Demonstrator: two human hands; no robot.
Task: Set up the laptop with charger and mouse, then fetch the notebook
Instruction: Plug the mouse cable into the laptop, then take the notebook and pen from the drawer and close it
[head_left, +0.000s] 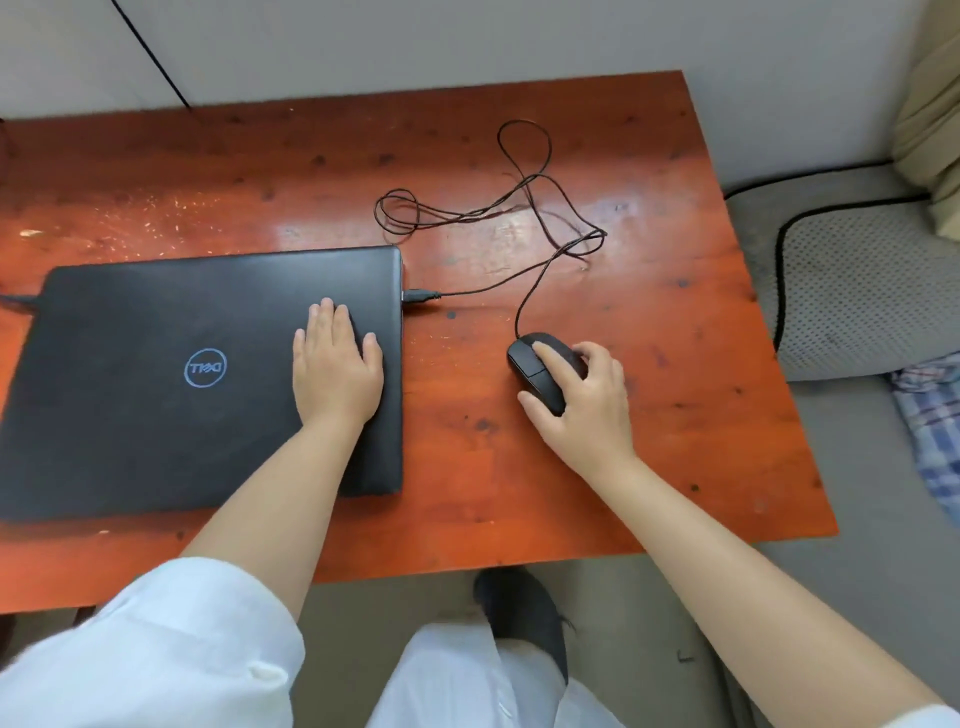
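Observation:
A black laptop (156, 374) lies closed on the red-brown wooden table (649, 291), on its left half. My left hand (336, 366) rests flat on the lid, fingers apart, near the laptop's right edge. A black wired mouse (535, 364) sits to the right of the laptop, and my right hand (587, 400) grips it from the near side. The mouse cable (519, 208) loops over the far part of the table and its plug (418, 296) sits in the laptop's right side. A dark cable end (18, 301) meets the laptop's left edge. No notebook is in view.
A grey cushion with black piping (862, 286) lies right of the table, with blue checked cloth (930, 421) beside it. A black cable (150, 52) runs down the wall behind the table. A dark shoe (524, 608) is on the floor below the table's near edge.

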